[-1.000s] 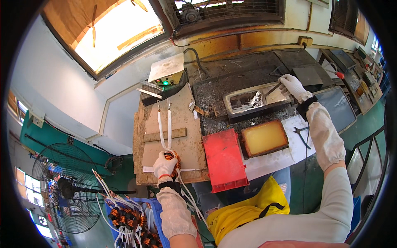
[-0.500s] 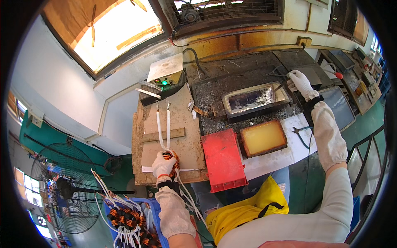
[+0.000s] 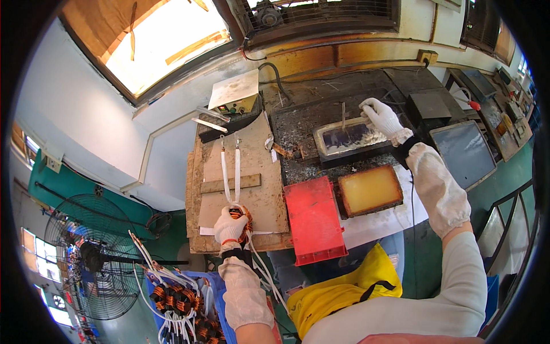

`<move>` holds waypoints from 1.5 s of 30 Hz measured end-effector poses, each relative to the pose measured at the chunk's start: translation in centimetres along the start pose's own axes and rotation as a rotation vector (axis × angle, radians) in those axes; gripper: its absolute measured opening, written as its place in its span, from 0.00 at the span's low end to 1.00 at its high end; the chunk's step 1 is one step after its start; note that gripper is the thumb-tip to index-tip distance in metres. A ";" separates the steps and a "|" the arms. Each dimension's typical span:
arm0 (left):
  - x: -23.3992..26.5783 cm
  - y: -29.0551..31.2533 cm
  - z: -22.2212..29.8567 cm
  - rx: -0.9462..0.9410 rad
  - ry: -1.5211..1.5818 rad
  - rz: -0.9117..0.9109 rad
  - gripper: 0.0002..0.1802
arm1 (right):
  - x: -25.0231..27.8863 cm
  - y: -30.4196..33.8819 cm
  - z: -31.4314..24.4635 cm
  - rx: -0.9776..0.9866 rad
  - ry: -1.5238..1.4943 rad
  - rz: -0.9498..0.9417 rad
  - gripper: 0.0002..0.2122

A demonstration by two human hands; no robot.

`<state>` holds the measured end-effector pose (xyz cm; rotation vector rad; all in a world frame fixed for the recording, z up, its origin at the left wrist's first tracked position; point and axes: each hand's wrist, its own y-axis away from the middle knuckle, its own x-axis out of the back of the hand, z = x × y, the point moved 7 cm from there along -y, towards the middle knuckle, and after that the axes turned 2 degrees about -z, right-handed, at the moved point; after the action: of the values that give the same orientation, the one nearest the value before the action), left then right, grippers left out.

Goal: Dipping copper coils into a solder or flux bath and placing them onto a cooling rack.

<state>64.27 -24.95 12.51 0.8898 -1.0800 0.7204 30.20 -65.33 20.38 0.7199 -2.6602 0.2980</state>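
My left hand [image 3: 229, 227], in a white glove, grips a toroidal coil [image 3: 246, 221] wound with copper wire at the board's front edge. Two of its white-sleeved leads [image 3: 238, 172] stretch away across the board, bare metal at their tips; others hang down below. My gloved right hand [image 3: 379, 117] is closed above the right part of a rectangular solder pot [image 3: 329, 155]. A thin metal scraper [image 3: 344, 116] stands over the pot just left of its fingers; where the fingers meet it is hard to see. The molten surface is part dark, part silvery.
A yellow block in a dark tray [image 3: 371, 192] and a red plastic box [image 3: 315, 221] lie nearer me. A wooden strip [image 3: 231, 183] crosses the board. Behind stands a control box [image 3: 238, 103]. Lower left are a blue bin [image 3: 226, 304] of coils and a fan [image 3: 91, 255].
My right hand has moved left over the solder pot, the scraper with it. My left hand still holds the coil in about the same place. The view has shifted slightly.
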 end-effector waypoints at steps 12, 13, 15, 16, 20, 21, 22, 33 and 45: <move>0.1 0.0 0.1 -0.017 0.025 0.008 0.37 | 5.8 0.1 4.2 -0.015 0.078 0.174 0.12; 0.1 0.0 0.1 -0.020 0.019 0.013 0.37 | 6.5 0.3 4.3 -0.012 0.131 0.200 0.12; 0.2 0.1 0.1 -0.024 0.013 0.020 0.37 | 7.7 0.6 5.4 -0.079 0.088 0.248 0.12; 0.2 0.1 0.1 -0.027 0.020 0.020 0.37 | 7.9 0.6 5.6 -0.058 0.102 0.237 0.12; 0.0 0.0 0.2 -0.025 0.034 -0.010 0.37 | 9.8 0.6 7.1 -0.097 0.120 0.271 0.12; 0.1 0.1 0.2 -0.021 0.027 0.006 0.37 | 10.1 0.6 7.4 -0.101 0.061 0.276 0.12; 0.1 0.1 0.1 -0.010 0.027 0.005 0.37 | 10.5 0.7 8.0 -0.160 -0.007 0.311 0.12; 0.1 0.2 0.6 -0.016 0.010 -0.050 0.37 | 11.4 1.0 5.2 -0.069 -0.320 0.373 0.15; 0.3 0.3 0.7 -0.015 0.009 -0.050 0.37 | 10.6 0.4 7.3 -0.105 -0.288 0.356 0.16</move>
<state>63.83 -25.39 12.97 0.8972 -1.0506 0.6737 19.33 -71.87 17.94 0.2686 -3.0486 0.1521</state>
